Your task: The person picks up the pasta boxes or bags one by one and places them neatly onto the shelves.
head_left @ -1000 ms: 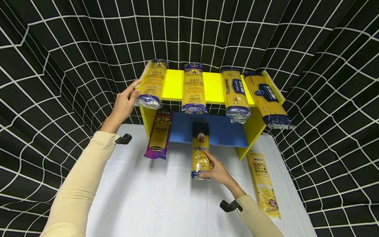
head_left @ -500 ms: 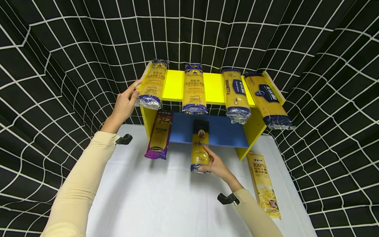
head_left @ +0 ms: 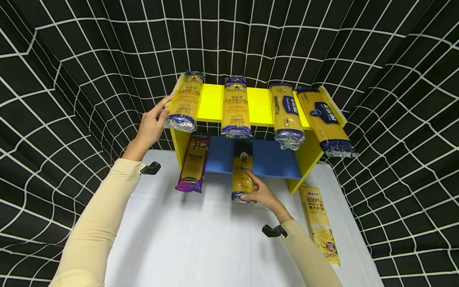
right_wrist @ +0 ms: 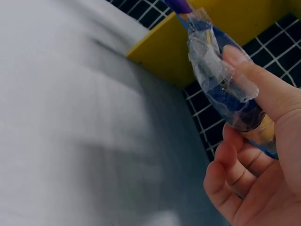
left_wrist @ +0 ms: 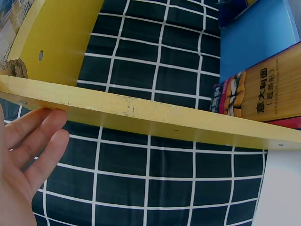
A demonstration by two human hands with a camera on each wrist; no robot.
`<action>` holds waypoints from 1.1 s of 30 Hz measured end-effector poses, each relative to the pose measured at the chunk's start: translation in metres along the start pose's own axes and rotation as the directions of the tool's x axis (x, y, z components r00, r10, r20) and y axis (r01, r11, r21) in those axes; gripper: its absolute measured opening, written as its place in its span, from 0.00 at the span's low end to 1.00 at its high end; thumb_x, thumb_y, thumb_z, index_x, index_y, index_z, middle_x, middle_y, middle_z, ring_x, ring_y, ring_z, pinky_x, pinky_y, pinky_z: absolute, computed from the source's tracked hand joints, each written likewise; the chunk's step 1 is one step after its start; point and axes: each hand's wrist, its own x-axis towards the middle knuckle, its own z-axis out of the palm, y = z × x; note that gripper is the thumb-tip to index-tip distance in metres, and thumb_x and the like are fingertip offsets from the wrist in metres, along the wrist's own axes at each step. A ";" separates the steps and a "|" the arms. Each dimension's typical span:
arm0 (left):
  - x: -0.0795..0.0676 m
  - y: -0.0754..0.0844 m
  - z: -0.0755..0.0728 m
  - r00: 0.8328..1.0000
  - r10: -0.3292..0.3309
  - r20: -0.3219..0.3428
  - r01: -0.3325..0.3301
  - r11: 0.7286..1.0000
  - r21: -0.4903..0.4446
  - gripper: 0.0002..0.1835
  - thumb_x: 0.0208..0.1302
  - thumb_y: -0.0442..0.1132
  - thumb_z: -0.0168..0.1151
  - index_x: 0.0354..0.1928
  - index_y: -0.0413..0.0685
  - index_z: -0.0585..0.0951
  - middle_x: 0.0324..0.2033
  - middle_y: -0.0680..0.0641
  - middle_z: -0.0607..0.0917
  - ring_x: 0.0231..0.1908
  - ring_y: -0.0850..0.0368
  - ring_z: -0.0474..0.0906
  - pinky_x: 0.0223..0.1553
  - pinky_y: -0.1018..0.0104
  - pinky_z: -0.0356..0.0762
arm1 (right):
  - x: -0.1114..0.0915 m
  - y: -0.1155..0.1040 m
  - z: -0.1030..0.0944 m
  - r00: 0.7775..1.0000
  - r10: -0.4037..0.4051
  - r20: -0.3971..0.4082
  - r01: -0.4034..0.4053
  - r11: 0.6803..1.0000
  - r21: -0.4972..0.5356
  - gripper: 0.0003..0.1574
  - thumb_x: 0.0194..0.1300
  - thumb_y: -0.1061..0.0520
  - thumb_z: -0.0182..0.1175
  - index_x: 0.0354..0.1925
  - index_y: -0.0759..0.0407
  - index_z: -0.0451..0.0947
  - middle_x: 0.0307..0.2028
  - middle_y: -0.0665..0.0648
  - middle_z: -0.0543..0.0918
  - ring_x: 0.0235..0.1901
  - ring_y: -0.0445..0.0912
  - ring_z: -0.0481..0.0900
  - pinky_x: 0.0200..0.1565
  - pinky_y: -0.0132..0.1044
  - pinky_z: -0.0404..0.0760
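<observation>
My right hand (head_left: 263,195) grips the lower end of a yellow spaghetti pack (head_left: 242,181) lettered "ankara", thumb on its clear end in the right wrist view and fingers along its side. The pack's dark far end lies over the blue lower board (head_left: 274,159) of the shelf. At the upper left, my left hand (head_left: 152,123) touches the outer side of the shelf's yellow side panel (left_wrist: 155,113); its visible fingers are fairly straight in the left wrist view. Close by, a purple-ended pasta pack (head_left: 192,163) lies at the lower board's left end.
Two blue-and-yellow spaghetti packs (head_left: 184,101), (head_left: 236,107) lie on the yellow top board (head_left: 209,103). Two more packs, one upright (head_left: 287,113) and one slanted (head_left: 324,119), lie at its right. A pale yellow noodle pack (head_left: 319,223) rests on the white cloth (head_left: 186,235) at right.
My right hand has pushed the ankara spaghetti pack farther away over the blue board. My left hand has stayed at the side panel.
</observation>
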 end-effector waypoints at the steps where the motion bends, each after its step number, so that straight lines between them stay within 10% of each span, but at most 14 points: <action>1: 0.000 0.000 0.000 1.000 0.001 0.000 -0.001 1.000 -0.001 0.24 0.77 0.55 0.41 0.72 0.76 0.64 0.47 0.33 0.86 0.34 0.46 0.79 0.31 0.69 0.68 | 0.001 0.001 0.000 1.000 0.005 -0.002 -0.005 1.000 0.003 0.64 0.56 0.57 0.74 0.78 0.31 0.46 0.30 0.51 0.86 0.17 0.40 0.69 0.24 0.32 0.72; 16: 0.000 0.001 0.001 1.000 -0.008 0.005 0.008 1.000 -0.002 0.23 0.78 0.56 0.41 0.72 0.79 0.64 0.46 0.34 0.86 0.32 0.47 0.79 0.26 0.72 0.67 | 0.011 0.009 -0.006 0.997 -0.063 0.034 0.062 0.997 0.043 0.59 0.63 0.58 0.68 0.78 0.34 0.43 0.18 0.48 0.75 0.16 0.40 0.68 0.23 0.33 0.73; 24: -0.001 0.000 0.001 1.000 -0.010 0.010 0.010 1.000 -0.005 0.23 0.78 0.55 0.41 0.72 0.79 0.64 0.47 0.33 0.86 0.33 0.46 0.79 0.27 0.71 0.68 | 0.013 0.010 -0.010 0.998 -0.055 0.026 0.052 0.993 0.105 0.49 0.71 0.57 0.59 0.79 0.39 0.45 0.55 0.69 0.83 0.31 0.37 0.81 0.26 0.32 0.78; 33: 0.000 -0.001 0.000 1.000 -0.017 0.008 0.017 1.000 0.001 0.24 0.78 0.56 0.40 0.72 0.79 0.63 0.48 0.33 0.86 0.35 0.44 0.81 0.29 0.70 0.68 | 0.019 0.007 -0.009 0.998 -0.057 -0.001 0.056 0.995 0.087 0.50 0.68 0.57 0.63 0.78 0.40 0.48 0.38 0.49 0.89 0.20 0.38 0.73 0.23 0.33 0.77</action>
